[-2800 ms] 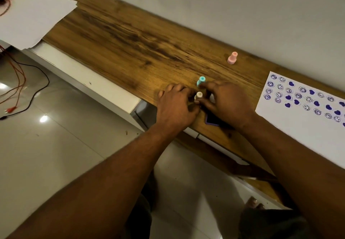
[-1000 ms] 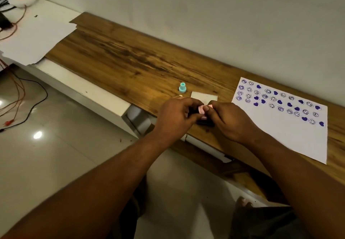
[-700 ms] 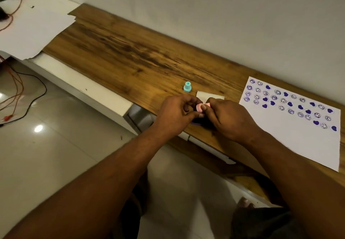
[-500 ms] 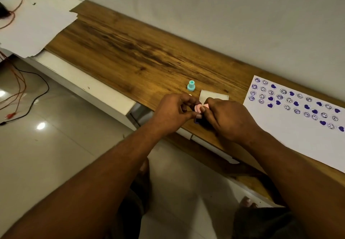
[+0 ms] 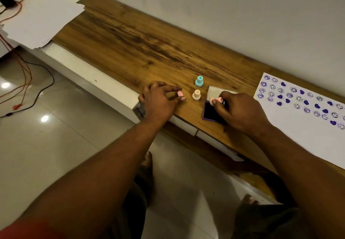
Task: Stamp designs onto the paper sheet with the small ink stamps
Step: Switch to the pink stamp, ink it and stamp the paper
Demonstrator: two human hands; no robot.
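Teal stamp (image 5: 199,81) stands upright at 12 o'clock of the upright peach stamp (image 5: 196,94); pink cap (image 5: 179,94) at its 9 o'clock. Pink stamp (image 5: 215,100) tilts over the open ink pad (image 5: 210,112) at 3 o'clock; beyond lies the purple-stamped paper sheet (image 5: 308,130).

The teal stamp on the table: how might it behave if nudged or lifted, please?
The teal stamp stands upright on a wide round base below a narrow knob, so a low push probably slides it; a high one might tip it. Tipped, its round body would likely roll. It looks small and probably light.
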